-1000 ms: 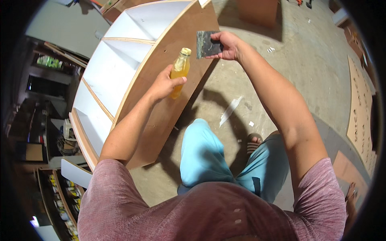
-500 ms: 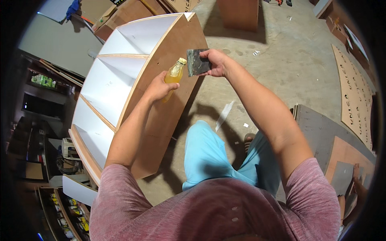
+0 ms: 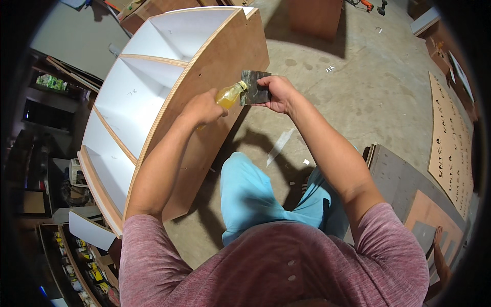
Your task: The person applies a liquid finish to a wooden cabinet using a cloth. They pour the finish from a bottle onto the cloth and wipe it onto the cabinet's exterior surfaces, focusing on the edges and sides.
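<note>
My left hand (image 3: 203, 108) is wrapped round a clear bottle (image 3: 230, 95) of yellow liquid. The bottle is tilted to the right, its neck touching or nearly touching the left edge of a thin, dark, squarish plate (image 3: 250, 88). My right hand (image 3: 279, 94) grips that plate by its right side, thumb on its face and fingers beneath. Whether liquid is flowing out cannot be made out. Below and left of both hands stands a curved shelf unit (image 3: 217, 71) with a plain brown wooden side and white compartments.
Paper scraps (image 3: 280, 147) lie on the concrete floor (image 3: 353, 102). A brown wooden box (image 3: 314, 18) stands beyond. Grey boards (image 3: 394, 176) are stacked at right, where another person's hand (image 3: 438, 238) rests. A printed tan board (image 3: 445, 148) lies farther right. Small containers fill shelves (image 3: 76, 261) at lower left.
The bottle has tipped from nearly upright to a slant toward the plate, and its neck has come up to the plate's edge. The view has shifted slightly.
</note>
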